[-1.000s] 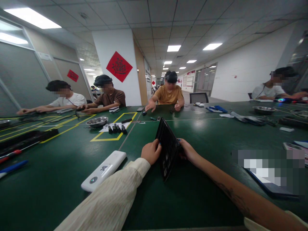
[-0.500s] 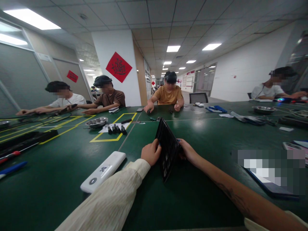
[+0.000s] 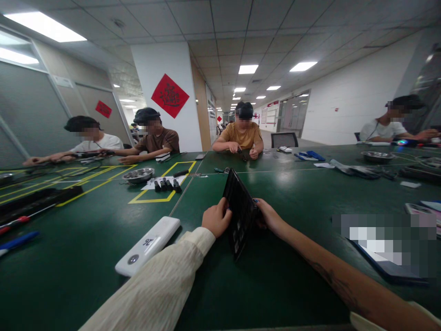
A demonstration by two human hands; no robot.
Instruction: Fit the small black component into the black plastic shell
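Observation:
I hold a flat black rectangular panel (image 3: 239,214) tilted up on one edge over the green table (image 3: 103,230). My left hand (image 3: 216,219), in a cream sleeve, grips its left edge with curled fingers. On the panel's right side, my right hand (image 3: 269,216) is wrapped around the edge, its fingertips partly hidden behind the panel.
A white power bank (image 3: 148,245) lies left of my left arm. Farther off are a metal bowl (image 3: 139,174), small black parts (image 3: 167,185) inside a yellow taped outline, and pens (image 3: 17,240) at far left. Several people sit around the table. A dark device (image 3: 389,269) lies at right.
My hands and the panel have stayed put. The person in the yellow shirt across the table drew an outstretched hand back toward the body.

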